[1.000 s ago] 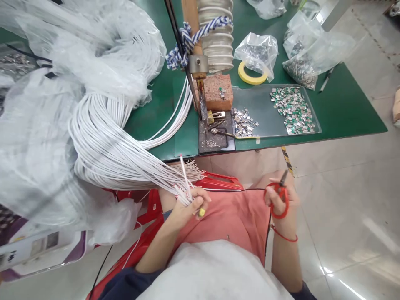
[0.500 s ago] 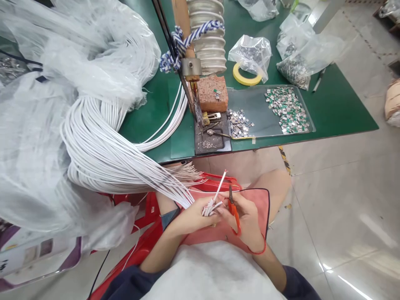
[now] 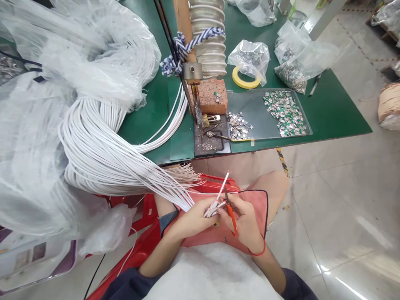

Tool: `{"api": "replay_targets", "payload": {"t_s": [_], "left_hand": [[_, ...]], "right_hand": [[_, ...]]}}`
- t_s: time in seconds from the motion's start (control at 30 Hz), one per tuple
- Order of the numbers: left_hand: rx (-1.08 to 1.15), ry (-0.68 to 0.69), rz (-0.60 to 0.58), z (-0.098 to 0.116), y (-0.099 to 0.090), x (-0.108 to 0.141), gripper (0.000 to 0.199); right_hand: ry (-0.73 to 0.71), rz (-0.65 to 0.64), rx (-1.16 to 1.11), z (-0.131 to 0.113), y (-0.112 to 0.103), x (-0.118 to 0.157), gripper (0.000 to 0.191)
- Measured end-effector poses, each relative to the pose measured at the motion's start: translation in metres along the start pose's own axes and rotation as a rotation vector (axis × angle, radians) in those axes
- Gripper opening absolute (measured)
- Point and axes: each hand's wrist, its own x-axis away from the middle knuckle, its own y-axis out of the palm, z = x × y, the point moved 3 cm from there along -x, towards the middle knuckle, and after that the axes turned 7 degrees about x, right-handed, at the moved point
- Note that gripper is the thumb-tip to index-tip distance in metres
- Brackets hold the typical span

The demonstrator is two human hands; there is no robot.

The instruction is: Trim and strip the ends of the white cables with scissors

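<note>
Clutching the ends of a bundle of white wires (image 3: 175, 193), the left hand (image 3: 195, 218) sits over the pink cloth (image 3: 260, 204) on the person's lap, in front of the desk (image 3: 337, 108). The right hand (image 3: 250, 221) has come in from the side and now meets it, which puts the red-handled scissors (image 3: 232, 218) right beside the wire ends. Its fingers (image 3: 242, 205) are curled about the scissors, with thumb and fingertips close against the ends; whether they pinch one, I can't tell. Nor can I tell if the blades are parted.

The scissors point away from the body, tips leaning a little left, their long axis running back toward the right wrist. The bundle's long axis slants from the far left down to the left hand, while one longer strand (image 3: 223, 186) sticks out beyond it, away from the body and rightward.
</note>
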Motion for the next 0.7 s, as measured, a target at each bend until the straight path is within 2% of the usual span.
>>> {"api": "replay_targets", "payload": {"t_s": [0.13, 0.3, 0.47, 0.7], "left_hand": [[-0.065, 0.034, -0.010, 0.0025, 0.0004, 0.0004, 0.009], [-0.133, 0.048, -0.010, 0.0050, 0.0006, -0.0001, 0.016], [-0.196, 0.075, -0.012, 0.0092, -0.0002, 0.0011, 0.005], [-0.114, 0.080, -0.056, 0.0087, -0.0037, 0.0055, 0.023]], "right_hand": [[-0.004, -0.027, 0.004, -0.0009, -0.0033, 0.0011, 0.034], [-0.022, -0.027, 0.006, -0.0032, -0.0041, 0.0011, 0.034], [-0.013, -0.017, -0.018, -0.0012, -0.0019, -0.0004, 0.030], [0.010, 0.041, -0.075, 0.0062, -0.0079, 0.0032, 0.023]]}}
